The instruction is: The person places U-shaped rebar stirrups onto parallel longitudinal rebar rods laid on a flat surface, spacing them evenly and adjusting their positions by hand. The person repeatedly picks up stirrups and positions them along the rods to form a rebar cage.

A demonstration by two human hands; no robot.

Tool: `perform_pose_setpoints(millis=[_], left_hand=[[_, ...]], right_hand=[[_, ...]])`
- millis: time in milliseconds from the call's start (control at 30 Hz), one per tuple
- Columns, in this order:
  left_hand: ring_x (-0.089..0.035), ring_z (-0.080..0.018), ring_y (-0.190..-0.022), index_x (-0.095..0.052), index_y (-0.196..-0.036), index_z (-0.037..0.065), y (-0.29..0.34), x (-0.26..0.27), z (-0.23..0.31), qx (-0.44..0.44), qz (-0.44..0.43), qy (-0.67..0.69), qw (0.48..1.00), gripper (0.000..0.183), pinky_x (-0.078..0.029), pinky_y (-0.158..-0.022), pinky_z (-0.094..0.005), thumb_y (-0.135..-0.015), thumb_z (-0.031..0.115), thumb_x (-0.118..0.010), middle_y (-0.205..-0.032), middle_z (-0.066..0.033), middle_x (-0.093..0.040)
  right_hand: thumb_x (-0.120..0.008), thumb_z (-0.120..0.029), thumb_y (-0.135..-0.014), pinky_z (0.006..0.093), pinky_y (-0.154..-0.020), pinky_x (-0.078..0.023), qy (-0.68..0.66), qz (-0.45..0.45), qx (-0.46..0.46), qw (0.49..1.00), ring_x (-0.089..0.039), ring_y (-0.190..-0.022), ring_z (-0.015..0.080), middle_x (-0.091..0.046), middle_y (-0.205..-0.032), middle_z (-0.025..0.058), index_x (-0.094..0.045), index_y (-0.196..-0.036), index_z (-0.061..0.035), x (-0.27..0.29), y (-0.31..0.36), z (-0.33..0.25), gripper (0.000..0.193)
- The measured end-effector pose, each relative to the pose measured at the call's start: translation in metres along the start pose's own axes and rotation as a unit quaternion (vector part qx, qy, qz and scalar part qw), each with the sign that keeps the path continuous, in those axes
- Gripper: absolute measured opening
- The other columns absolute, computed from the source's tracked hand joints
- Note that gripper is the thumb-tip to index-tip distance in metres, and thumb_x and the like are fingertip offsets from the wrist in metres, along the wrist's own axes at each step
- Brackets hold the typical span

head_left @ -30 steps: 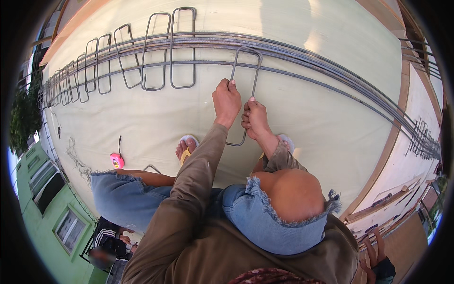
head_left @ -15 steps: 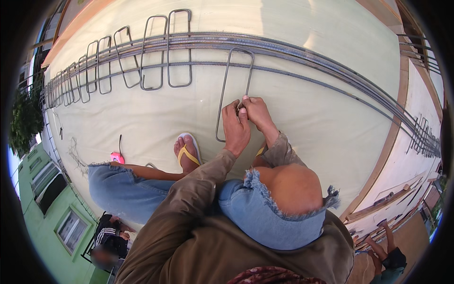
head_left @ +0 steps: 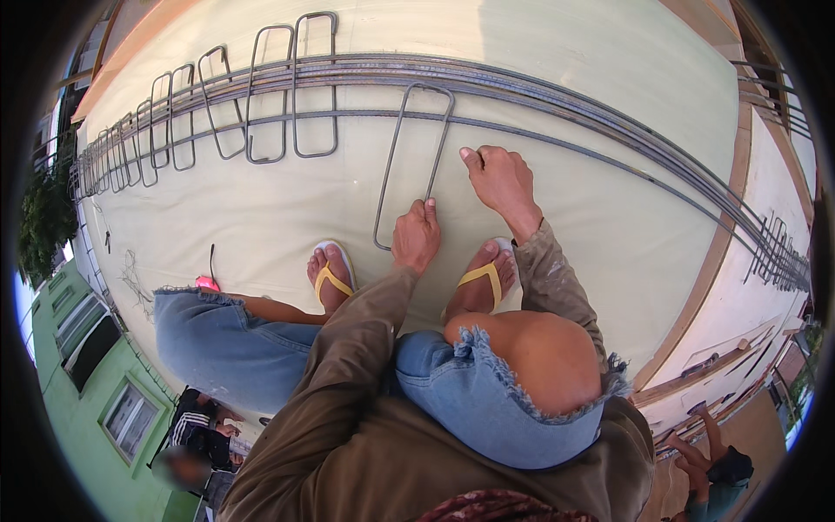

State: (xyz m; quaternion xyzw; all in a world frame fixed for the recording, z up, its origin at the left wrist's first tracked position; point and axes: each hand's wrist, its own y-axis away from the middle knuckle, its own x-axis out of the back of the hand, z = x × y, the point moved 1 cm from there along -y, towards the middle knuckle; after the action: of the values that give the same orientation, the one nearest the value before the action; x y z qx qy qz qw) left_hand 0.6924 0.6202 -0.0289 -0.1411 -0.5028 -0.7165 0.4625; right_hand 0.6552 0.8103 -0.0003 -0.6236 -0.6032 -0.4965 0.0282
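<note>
A thin steel rod bent into a long rectangle, a rebar stirrup (head_left: 388, 165), lies in front of me with its far end across a long single steel bar (head_left: 522, 130). My left hand (head_left: 416, 235) is closed on the stirrup's near right part, thumb pointing away from me. To the right, my right hand (head_left: 503, 184) hangs apart from the stirrup, fingers curled and thumb pressed to the index finger. Whatever that pinch may hold is too small or hidden to make out. Beyond both hands runs a bundle of long ribbed bars (head_left: 522, 85).
More stirrups (head_left: 294, 104) hang around the bars toward the far left. A pink tape measure (head_left: 207, 284) and tangled thin wire (head_left: 130, 278) lie at left. My sandalled feet (head_left: 333, 278) rest on the pale surface. Other people sit at lower left (head_left: 196, 431) and lower right (head_left: 726, 474).
My right hand has left the stirrup and moved right, away from my left hand. My left hand has shifted slightly nearer and left, still on the stirrup. My right foot now shows more fully.
</note>
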Motion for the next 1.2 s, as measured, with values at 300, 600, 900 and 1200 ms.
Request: perform_pose_setpoints(millis=[300,600,900,1200], left_hand=[[-0.061,-0.0521,-0.071,-0.058,-0.084,0.000,-0.005,-0.014,-0.003,-0.008,0.034,0.034,0.999,0.043,-0.046,-0.063,-0.0580,-0.106,0.036,-0.046,-0.071,-0.0272,-0.064],[-0.060,-0.0507,-0.064,-0.057,-0.081,0.002,-0.007,-0.020,-0.003,-0.047,0.067,0.050,0.995,0.041,-0.045,-0.058,-0.0580,-0.105,0.033,-0.049,-0.065,-0.0256,-0.062],[-0.059,-0.0513,-0.063,-0.056,-0.079,-0.001,-0.009,-0.023,0.003,-0.022,0.043,0.071,0.996,0.044,-0.044,-0.058,-0.0580,-0.106,0.033,-0.048,-0.065,-0.0267,-0.061],[-0.060,-0.0515,-0.065,-0.056,-0.079,-0.002,-0.002,-0.045,0.024,0.019,0.048,0.145,0.988,0.044,-0.045,-0.060,-0.0584,-0.106,0.032,-0.047,-0.065,-0.0274,-0.061]], right_hand=[[-0.076,-0.048,-0.085,0.0519,-0.096,-0.046,0.274,0.180,0.234,0.915,-0.052,-0.121,0.0355,-0.056,-0.131,0.0168,-0.058,-0.131,-0.0056,0.074,-0.107,0.043,0.065],[-0.071,-0.055,-0.088,0.0561,-0.090,-0.046,0.283,0.052,0.153,0.946,-0.057,-0.109,0.0343,-0.060,-0.115,0.0139,-0.059,-0.121,-0.0059,0.087,-0.116,0.032,0.061],[-0.065,-0.058,-0.091,0.0572,-0.089,-0.045,0.291,0.024,0.112,0.950,-0.057,-0.106,0.0344,-0.061,-0.113,0.0131,-0.059,-0.120,-0.0063,0.087,-0.112,0.021,0.060],[-0.059,-0.059,-0.094,0.0550,-0.088,-0.043,0.251,0.070,0.096,0.961,-0.057,-0.103,0.0336,-0.061,-0.109,0.0119,-0.062,-0.116,-0.0089,0.079,-0.115,0.025,0.055]])
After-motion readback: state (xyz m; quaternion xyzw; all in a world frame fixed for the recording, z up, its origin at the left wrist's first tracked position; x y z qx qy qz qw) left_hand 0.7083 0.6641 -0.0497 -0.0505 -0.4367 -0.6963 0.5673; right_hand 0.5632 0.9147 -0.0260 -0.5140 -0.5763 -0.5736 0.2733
